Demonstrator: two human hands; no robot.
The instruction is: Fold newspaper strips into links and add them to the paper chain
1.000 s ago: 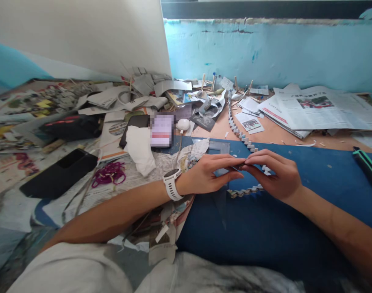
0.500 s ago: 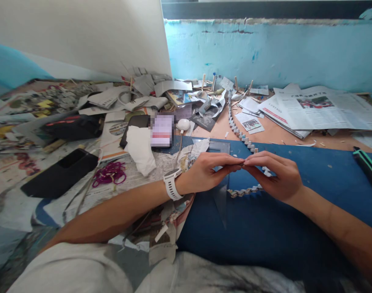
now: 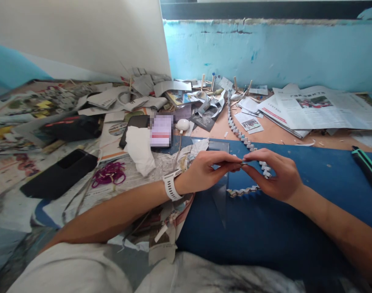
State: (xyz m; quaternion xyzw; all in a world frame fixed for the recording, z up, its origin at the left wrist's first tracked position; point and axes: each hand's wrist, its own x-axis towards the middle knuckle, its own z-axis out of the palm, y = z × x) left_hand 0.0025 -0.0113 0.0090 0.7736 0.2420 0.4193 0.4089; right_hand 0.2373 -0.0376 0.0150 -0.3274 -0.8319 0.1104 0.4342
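My left hand (image 3: 208,169) is closed in a pinch, thumb and forefinger together on a small thin piece of paper (image 3: 243,163) that mostly hides behind the fingertips. From the other side my right hand (image 3: 273,173) meets it, thumb and forefinger tips closing on the same piece, with a slight gap between them. Behind and below the right hand runs a zigzag chain of folded paper links (image 3: 248,142). One end of this chain lies on the blue cutting mat (image 3: 265,236), and the hand covers part of it. A clear set square (image 3: 219,199) lies under the left fingers.
A green and black utility knife (image 3: 367,165) lies at the right. Newspapers (image 3: 323,110) and paper scraps crowd the back. On the left are a phone (image 3: 161,130), a white tissue (image 3: 140,150), purple cord (image 3: 109,175) and a black case (image 3: 59,173).
My right thumb and forefinger tips have parted slightly, and the left fingertips have drawn back a little to the left. The chain and other things stay put.
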